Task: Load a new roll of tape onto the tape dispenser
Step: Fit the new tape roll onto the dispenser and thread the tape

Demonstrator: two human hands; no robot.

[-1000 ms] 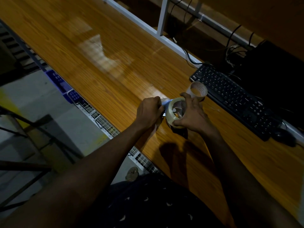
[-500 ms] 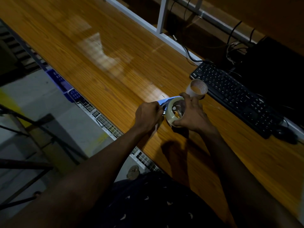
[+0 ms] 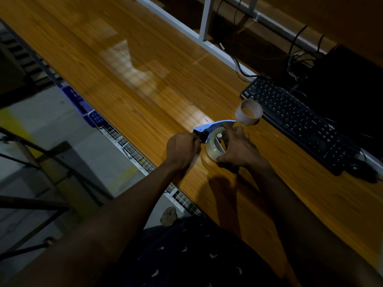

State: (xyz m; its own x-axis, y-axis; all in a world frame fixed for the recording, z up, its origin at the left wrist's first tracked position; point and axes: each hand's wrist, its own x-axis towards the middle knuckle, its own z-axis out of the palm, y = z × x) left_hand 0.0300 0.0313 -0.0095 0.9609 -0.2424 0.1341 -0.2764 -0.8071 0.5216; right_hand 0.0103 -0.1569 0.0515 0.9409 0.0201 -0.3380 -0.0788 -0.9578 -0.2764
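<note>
A blue tape dispenser (image 3: 213, 125) is held just above the wooden desk (image 3: 128, 79). A roll of clear tape (image 3: 213, 146) sits on its hub. My right hand (image 3: 238, 148) wraps around the roll and the dispenser body from the right. My left hand (image 3: 182, 149) is closed at the dispenser's front end, by the black roller; what its fingers pinch is hidden. An empty cardboard tape core (image 3: 248, 112) lies on the desk just beyond the dispenser.
A black keyboard (image 3: 296, 123) lies to the right, with a black mouse (image 3: 362, 169) at its near end. Cables and a white frame (image 3: 205, 21) run along the desk's far edge. The desk's near edge drops to a wire rack and floor at left.
The dispenser's blue arm has come into clearer view above the roll. Both hands have kept their grip and shifted slightly.
</note>
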